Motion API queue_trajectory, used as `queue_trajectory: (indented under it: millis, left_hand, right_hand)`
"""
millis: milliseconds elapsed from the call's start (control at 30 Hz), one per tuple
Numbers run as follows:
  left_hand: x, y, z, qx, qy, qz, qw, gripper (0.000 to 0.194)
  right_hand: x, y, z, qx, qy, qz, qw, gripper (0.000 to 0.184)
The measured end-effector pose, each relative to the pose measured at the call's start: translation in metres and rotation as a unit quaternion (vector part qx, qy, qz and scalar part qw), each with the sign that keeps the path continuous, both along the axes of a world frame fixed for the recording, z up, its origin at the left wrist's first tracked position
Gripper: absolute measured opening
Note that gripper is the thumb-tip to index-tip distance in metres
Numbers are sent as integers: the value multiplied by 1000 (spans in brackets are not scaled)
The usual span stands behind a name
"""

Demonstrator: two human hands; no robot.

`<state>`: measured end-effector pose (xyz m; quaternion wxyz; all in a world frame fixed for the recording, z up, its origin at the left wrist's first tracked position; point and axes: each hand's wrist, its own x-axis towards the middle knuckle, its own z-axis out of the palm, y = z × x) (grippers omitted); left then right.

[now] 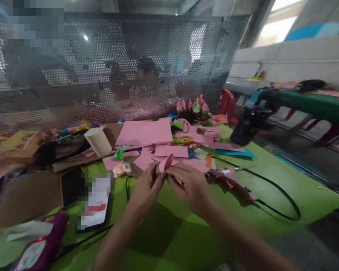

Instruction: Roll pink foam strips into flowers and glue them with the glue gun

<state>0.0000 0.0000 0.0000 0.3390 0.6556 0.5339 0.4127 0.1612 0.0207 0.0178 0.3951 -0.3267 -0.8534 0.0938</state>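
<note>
From the head camera, the left hand [147, 184] and the right hand [190, 186] meet over the green table [271, 188], fingers of both pinched together on one small folded pink paper piece [167, 162] held just above the tabletop. No container with visible contents can be made out. Behind lie several pink sheets [145, 131], too overlapped to count. One beige paper roll [97, 141] stands tilted at left, and one dark phone [71, 185] lies beside a glue gun [231, 180] cable.
</note>
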Motion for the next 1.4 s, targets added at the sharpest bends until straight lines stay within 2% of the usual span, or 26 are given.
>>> queue_trajectory:
  millis: [267, 933, 1267, 1400]
  left_hand:
    - [1, -1, -4, 9, -24, 4, 1000, 30]
    - [2, -1, 0, 1, -25, -9, 1000, 36]
    - [1, 0, -4, 26, -4, -6, 1000, 31]
    - [0, 0, -3, 41, 10, -16, 999, 33]
  right_hand:
    - [0, -1, -2, -1, 2, -12, 1000, 17]
    - [0, 3, -9, 67, -13, -38, 997, 13]
    - [0, 2, -9, 56, -15, -36, 998, 13]
    - [-1, 2, -11, 76, -28, -43, 996, 13]
